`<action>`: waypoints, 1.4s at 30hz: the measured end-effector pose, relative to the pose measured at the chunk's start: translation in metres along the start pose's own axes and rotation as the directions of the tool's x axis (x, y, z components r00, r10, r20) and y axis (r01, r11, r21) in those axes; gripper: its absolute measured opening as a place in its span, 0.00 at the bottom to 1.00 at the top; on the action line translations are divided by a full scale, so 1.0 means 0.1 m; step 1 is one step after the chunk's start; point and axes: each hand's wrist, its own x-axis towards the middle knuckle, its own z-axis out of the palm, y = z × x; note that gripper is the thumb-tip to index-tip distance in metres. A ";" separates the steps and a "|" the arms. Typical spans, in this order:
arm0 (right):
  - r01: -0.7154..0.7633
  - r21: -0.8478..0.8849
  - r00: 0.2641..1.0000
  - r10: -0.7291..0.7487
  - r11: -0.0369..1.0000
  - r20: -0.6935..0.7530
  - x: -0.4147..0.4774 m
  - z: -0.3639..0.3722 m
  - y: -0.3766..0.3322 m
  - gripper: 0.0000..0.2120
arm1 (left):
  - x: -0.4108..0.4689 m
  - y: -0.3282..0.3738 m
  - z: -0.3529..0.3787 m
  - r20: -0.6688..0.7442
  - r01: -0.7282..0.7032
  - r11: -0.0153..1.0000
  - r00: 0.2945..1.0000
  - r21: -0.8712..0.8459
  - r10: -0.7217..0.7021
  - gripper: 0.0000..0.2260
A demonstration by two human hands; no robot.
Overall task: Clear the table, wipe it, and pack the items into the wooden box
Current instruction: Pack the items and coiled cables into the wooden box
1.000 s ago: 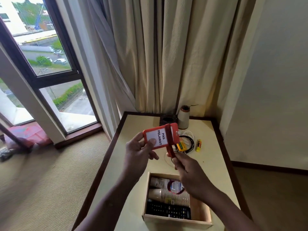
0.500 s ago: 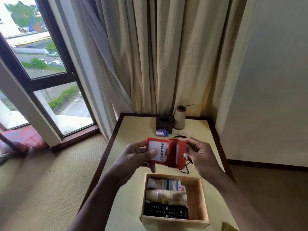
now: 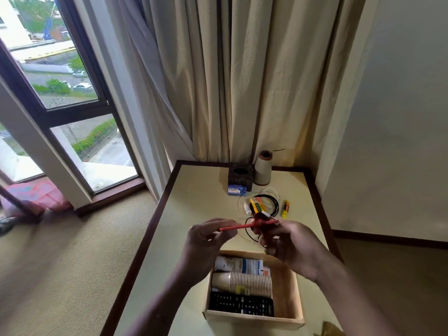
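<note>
Wooden box [image 3: 252,320] is sitting part-packed while I am pinching the red card holder [image 3: 242,226] between left hand [image 3: 208,241] and right hand [image 3: 291,246], with cables [image 3: 276,203] awaiting packing on the table [image 3: 201,204].

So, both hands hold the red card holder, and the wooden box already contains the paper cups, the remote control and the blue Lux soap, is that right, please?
Not quite: the head view shows the blue Lux soap lying at the far end of the table, beside the dark square box, not in the wooden box. The rest stands.
</note>
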 end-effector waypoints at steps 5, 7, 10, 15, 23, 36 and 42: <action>-0.095 0.048 0.995 0.095 0.994 0.008 0.04 -0.22 -0.06 0.23 | -0.01 -0.23 -0.10 0.111 -0.285 0.801 0.957 0.527 0.267 0.17; -0.099 -0.041 0.995 0.099 0.994 -0.007 0.07 -0.26 -0.05 0.23 | -0.01 -0.32 -0.12 0.167 -0.310 0.749 0.950 0.585 0.263 0.22; -0.049 -0.147 0.990 0.028 0.988 -0.139 0.12 -0.29 -0.05 0.14 | 0.01 -0.45 -0.05 0.251 -0.358 0.670 0.934 0.650 0.255 0.21; -0.027 -0.441 0.906 -0.165 0.897 -0.391 0.08 -0.46 0.03 0.09 | 0.03 -0.79 0.11 0.387 -0.356 0.510 0.921 0.783 0.049 0.22; -0.300 -0.875 0.798 -0.403 0.380 -0.448 0.11 -0.75 0.55 0.09 | 0.00 -1.31 -0.10 -0.056 0.267 0.372 0.869 0.889 -0.491 0.26; -0.338 -0.896 0.818 -0.381 0.288 -0.431 0.62 -0.56 1.09 0.06 | -0.17 -1.49 -0.10 -0.037 0.357 0.527 0.852 0.772 -0.523 0.22; -0.269 -0.894 0.899 -0.240 0.358 -0.367 0.68 -0.64 1.03 0.10 | -0.19 -1.53 -0.10 -0.048 0.369 0.560 0.862 0.742 -0.504 0.21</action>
